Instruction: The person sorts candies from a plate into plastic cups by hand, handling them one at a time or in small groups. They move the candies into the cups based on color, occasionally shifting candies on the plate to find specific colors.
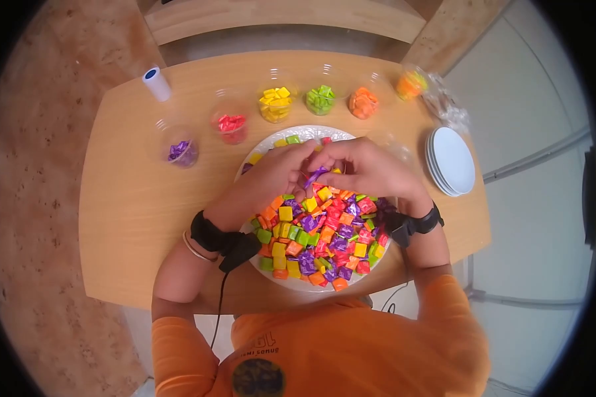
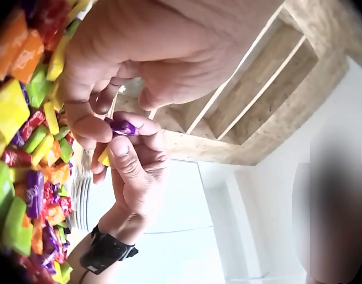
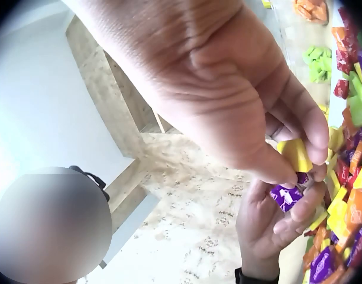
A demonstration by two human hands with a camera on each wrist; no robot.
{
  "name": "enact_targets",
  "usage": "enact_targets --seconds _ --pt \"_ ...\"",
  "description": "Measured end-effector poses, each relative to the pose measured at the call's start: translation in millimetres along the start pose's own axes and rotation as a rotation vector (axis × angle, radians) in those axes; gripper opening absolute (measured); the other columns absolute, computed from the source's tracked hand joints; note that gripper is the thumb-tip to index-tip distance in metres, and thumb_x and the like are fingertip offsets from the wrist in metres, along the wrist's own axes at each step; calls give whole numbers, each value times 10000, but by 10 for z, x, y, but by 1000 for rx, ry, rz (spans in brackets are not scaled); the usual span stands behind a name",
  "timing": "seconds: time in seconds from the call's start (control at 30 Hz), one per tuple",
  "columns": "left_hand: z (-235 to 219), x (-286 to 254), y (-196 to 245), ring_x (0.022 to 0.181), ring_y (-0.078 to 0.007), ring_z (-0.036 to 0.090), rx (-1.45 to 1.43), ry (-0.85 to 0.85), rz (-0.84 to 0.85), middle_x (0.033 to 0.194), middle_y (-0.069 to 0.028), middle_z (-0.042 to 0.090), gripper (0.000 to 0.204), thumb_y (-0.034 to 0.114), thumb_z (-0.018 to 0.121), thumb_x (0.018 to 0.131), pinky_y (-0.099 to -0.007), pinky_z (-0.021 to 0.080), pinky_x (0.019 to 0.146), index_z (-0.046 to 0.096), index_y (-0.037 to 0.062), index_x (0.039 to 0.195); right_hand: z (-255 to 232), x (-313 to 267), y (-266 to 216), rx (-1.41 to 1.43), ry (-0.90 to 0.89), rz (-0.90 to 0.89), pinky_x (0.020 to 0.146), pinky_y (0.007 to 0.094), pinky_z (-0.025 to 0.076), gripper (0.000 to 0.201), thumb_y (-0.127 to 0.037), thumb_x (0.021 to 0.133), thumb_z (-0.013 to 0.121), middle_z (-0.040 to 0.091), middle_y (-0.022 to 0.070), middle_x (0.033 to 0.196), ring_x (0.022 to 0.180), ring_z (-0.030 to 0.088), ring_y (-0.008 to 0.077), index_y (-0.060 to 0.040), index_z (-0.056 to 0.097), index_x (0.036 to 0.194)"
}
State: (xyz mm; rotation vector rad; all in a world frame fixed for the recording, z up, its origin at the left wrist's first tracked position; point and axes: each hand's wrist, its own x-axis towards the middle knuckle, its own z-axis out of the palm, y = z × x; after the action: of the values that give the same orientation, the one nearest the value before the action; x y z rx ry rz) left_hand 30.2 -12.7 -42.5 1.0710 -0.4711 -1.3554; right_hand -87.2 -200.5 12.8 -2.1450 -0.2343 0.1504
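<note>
Both hands meet over the upper part of a white plate (image 1: 261,149) heaped with wrapped candies in several colours. Between their fingertips is a purple-wrapped candy (image 1: 316,176), (image 2: 124,127), (image 3: 285,198). The left hand (image 1: 278,173), (image 2: 157,47), (image 3: 270,228) pinches it from one side, and the right hand (image 1: 374,169), (image 2: 138,183), (image 3: 228,100) has thumb and finger on its other end. A yellow candy (image 3: 294,155), (image 2: 105,157) is also held in the right hand's fingers. Part of the purple candy is hidden by fingertips.
Clear cups stand in an arc beyond the plate: purple (image 1: 182,153), red (image 1: 232,128), yellow (image 1: 275,104), green (image 1: 321,99), orange (image 1: 363,103), and mixed candies (image 1: 411,85). White stacked plates (image 1: 453,162) and crumpled clear plastic (image 1: 447,106) lie right; a white cylinder (image 1: 157,84) is upper left.
</note>
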Motion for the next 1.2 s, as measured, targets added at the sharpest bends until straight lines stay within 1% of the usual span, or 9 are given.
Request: enact_targets --seconds 0.23,0.3,0.43,0.5,0.53,0.6,0.7,0.97,1.2 --pt "109 -15 -47 706 -108 584 -272 5 -9 1041 -43 653 355 353 413 1110 -238 416 545 588 53 1182 7 -83 -195 -53 76 -57 746 287 536 317 -11 893 719 736 53 973 863 685 139 -44 687 1207" --pt "-93 -56 -147 617 -78 530 608 -5 598 889 -14 642 300 309 484 1080 -219 346 496 627 51 1137 -34 -123 -197 -42 84 -47 719 284 529 330 9 893 704 729 51 936 830 675 131 -42 683 1218" --pt "-159 -255 256 522 -55 451 469 53 404 705 20 592 204 235 581 1023 -210 280 463 676 61 1072 -236 -201 -12 -172 223 94 709 331 541 275 -15 885 681 699 99 858 708 654 215 -19 672 1160" --pt "-23 -289 380 463 -47 412 391 376 153 578 56 528 174 219 659 970 -223 260 452 706 53 951 -223 -195 15 -307 143 163 733 370 547 282 -60 873 689 701 132 903 790 689 257 -29 686 1153" --pt "-61 -261 329 463 -47 412 391 376 154 578 56 528 174 219 659 970 -223 260 452 706 53 951 -171 -177 108 -307 142 162 733 370 547 282 -60 873 689 701 132 903 790 689 257 -29 686 1153" --pt "-195 -172 150 470 -96 477 1088 385 392 574 5 571 206 251 689 938 -277 314 458 726 49 962 4 -120 322 -528 91 -133 783 425 548 277 -101 848 695 705 153 969 916 697 314 -41 696 1118" --pt "-90 -148 2 493 -188 559 1287 462 371 576 -65 601 235 268 708 898 -348 398 492 750 62 1002 153 -37 156 -631 16 72 875 451 528 350 -96 795 755 707 149 1051 1037 661 359 -54 690 1137" --pt "-57 -385 186 755 -315 690 1474 428 251 813 -161 699 333 271 728 834 -415 517 667 743 96 1117 111 -24 214 -614 -66 183 801 432 529 236 -118 791 752 699 118 967 969 671 337 -78 669 1008" --pt "-256 -372 146 911 -341 698 1591 364 188 925 -158 726 349 302 756 797 -450 540 779 738 91 1074 126 29 192 -491 166 -28 792 455 525 145 -103 822 695 672 130 947 934 661 347 -61 636 948"
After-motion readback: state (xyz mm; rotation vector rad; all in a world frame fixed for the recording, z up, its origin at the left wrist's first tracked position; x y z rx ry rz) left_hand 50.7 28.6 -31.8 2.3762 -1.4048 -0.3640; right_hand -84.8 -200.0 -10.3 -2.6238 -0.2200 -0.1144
